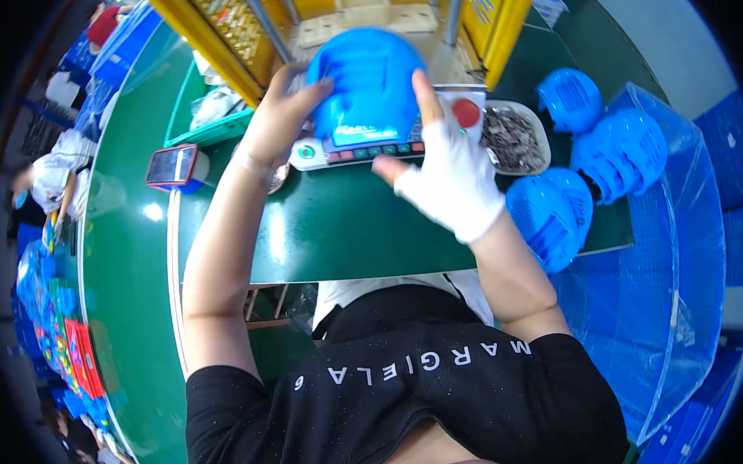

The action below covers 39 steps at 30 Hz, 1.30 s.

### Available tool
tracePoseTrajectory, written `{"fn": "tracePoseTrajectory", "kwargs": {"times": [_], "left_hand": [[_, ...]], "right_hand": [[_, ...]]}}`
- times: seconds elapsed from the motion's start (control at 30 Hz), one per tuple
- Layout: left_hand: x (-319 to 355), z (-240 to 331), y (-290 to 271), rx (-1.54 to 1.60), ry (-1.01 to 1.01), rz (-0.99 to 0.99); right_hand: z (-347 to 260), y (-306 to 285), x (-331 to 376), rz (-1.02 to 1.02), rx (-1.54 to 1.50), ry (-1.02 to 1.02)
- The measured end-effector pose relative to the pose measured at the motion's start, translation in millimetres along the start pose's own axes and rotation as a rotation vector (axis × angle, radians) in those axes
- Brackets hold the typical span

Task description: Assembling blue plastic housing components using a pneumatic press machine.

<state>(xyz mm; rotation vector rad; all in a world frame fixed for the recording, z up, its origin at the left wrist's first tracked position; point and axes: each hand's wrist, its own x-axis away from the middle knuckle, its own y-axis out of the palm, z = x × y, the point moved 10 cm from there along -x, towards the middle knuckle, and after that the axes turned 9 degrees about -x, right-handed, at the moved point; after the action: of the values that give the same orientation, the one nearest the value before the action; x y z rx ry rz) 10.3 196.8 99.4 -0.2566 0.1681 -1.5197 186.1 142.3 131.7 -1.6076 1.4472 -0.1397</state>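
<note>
A rounded blue plastic shell (367,83) with slots is held up above the control panel, slightly blurred. My left hand (283,115), bare, grips its left edge, with the thumb on the near face and the other fingers partly hidden. At its right edge is one outstretched finger of my right hand (451,166), which wears a white fingerless glove. The right thumb points left below the shell, apart from it; the other right fingers are mostly hidden. Underneath, the control panel (376,153) shows a row of coloured keys and a red button (465,113).
A yellow machine frame (503,27) with metal posts surrounds a pale fixture (366,12). Small metal pieces fill a white tray (512,139). Several blue shells (553,216) lie at the right, beside a plastic-lined blue crate (673,302). Left are a screen device (172,166) and a teal tray (218,131).
</note>
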Motion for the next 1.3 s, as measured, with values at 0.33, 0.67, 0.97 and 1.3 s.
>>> {"fn": "tracePoseTrajectory", "kwargs": {"times": [0.33, 0.67, 0.97, 1.3], "left_hand": [[-142.6, 30.3, -19.0, -0.187, 0.066, 0.085], [-176.6, 16.6, -17.4, -0.424, -0.114, -0.021], [-181.1, 10.8, -19.0, -0.556, -0.045, 0.050], [-18.5, 20.9, -25.4, -0.684, 0.550, 0.439]], "right_hand": [[53.2, 21.1, -140.0, -0.040, 0.212, 0.311], [90.3, 57.4, -175.5, -0.082, 0.318, 0.310], [91.0, 60.5, -166.4, -0.105, 0.282, 0.445], [74.2, 2.6, -81.5, -0.534, 0.362, 0.077]]}}
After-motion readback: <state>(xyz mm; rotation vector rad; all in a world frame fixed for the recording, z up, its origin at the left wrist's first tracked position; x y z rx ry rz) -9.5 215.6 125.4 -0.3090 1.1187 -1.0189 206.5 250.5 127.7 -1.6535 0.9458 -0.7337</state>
